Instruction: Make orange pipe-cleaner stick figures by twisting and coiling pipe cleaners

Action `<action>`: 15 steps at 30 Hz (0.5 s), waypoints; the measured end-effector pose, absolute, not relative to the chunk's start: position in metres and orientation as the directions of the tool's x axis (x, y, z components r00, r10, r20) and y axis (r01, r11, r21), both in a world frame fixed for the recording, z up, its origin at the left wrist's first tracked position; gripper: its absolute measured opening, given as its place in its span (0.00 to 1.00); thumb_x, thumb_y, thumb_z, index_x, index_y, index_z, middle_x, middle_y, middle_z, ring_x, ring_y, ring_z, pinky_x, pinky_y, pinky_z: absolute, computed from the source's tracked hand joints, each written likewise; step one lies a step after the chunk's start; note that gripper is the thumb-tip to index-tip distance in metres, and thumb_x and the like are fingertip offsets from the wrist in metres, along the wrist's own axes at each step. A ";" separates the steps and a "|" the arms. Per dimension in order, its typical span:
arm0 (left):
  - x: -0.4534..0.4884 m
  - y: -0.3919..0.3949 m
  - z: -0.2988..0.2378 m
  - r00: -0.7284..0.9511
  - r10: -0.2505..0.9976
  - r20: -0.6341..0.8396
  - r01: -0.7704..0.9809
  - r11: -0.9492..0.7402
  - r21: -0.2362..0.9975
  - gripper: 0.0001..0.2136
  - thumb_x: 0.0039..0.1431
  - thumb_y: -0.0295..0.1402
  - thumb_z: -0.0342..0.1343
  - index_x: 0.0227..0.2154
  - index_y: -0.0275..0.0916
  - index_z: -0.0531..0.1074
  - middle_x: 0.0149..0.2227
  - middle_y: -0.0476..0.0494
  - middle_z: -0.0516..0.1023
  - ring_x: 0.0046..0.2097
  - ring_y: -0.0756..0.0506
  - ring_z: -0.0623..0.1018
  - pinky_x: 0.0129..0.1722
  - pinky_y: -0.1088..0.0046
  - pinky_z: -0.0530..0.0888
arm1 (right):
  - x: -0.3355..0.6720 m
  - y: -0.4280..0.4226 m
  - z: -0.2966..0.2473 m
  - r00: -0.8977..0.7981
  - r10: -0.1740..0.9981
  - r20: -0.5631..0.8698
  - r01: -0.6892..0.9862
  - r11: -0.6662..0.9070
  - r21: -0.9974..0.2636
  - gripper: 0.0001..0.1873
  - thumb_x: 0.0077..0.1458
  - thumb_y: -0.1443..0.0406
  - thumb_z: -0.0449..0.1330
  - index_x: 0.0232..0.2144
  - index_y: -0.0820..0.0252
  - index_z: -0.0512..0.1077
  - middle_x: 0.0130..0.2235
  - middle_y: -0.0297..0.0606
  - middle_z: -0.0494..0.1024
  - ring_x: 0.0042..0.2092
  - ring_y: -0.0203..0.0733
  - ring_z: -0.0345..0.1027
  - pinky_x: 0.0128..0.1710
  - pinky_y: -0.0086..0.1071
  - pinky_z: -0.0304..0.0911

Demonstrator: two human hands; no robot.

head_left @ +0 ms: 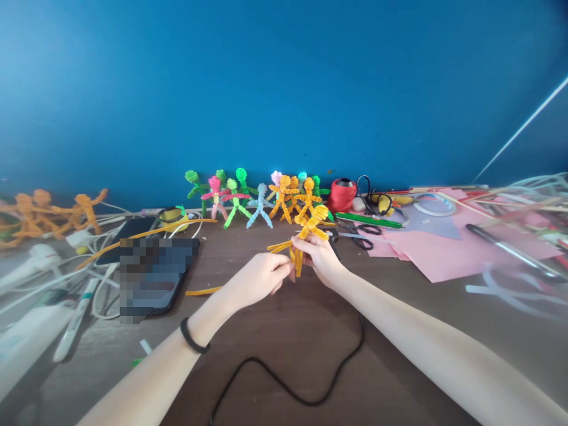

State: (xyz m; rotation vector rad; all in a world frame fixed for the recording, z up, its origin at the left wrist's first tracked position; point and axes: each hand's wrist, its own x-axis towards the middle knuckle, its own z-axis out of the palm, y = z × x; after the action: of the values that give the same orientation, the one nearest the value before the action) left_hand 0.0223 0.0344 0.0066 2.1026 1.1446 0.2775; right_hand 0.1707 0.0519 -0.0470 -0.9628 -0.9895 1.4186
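Note:
Above the middle of the table I hold a yellow-orange pipe-cleaner figure (316,219) with a coiled head and a wrapped arm. Its lower part is several straight, unwrapped strands. My right hand (323,258) is closed around the figure's body from the right. From the left, my left hand (265,276) pinches at the hanging strands, and its fingertips almost meet those of the right. One loose strand end sticks out leftward over the left hand. A short orange pipe cleaner (203,291) lies on the table beside the left wrist.
Finished pipe-cleaner figures (260,207) stand along the blue wall. A phone (177,278), tangled white cables and more orange figures (42,210) lie left. Rightward are a red spool (341,195), scissors (366,236), a green pen (370,220) and pink paper (437,254). A black cord (284,387) crosses the front.

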 end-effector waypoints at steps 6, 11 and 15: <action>0.017 0.038 0.020 0.532 0.840 0.103 0.666 -0.490 0.562 0.14 0.56 0.37 0.41 0.22 0.38 0.67 0.18 0.54 0.64 0.21 0.53 0.62 0.24 0.77 0.58 | 0.171 0.050 -0.042 -0.095 0.989 -0.110 -0.330 -0.136 -0.934 0.12 0.36 0.60 0.63 0.19 0.61 0.65 0.20 0.29 0.65 0.23 0.31 0.60 0.23 0.27 0.56; 0.013 0.046 0.017 0.460 0.864 0.203 0.672 -0.488 0.557 0.15 0.57 0.38 0.40 0.24 0.38 0.68 0.22 0.52 0.69 0.25 0.51 0.66 0.26 0.77 0.60 | 0.171 0.049 -0.041 -0.141 0.981 -0.134 -0.301 -0.172 -0.938 0.11 0.36 0.61 0.62 0.18 0.62 0.64 0.18 0.29 0.64 0.20 0.29 0.56 0.18 0.24 0.50; 0.009 0.053 0.010 0.421 0.884 0.203 0.708 -0.460 0.536 0.16 0.57 0.40 0.40 0.24 0.38 0.68 0.20 0.53 0.66 0.24 0.51 0.63 0.25 0.76 0.59 | 0.171 0.048 -0.042 -0.187 0.973 -0.133 -0.315 -0.188 -0.930 0.11 0.37 0.62 0.61 0.17 0.63 0.64 0.17 0.28 0.64 0.19 0.27 0.54 0.17 0.23 0.47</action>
State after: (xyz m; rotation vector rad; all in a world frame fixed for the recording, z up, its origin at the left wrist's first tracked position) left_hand 0.0094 0.0526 0.0105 2.3113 1.3634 0.6589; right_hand 0.1709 0.0479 -0.0419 -0.9845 -0.9843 1.5903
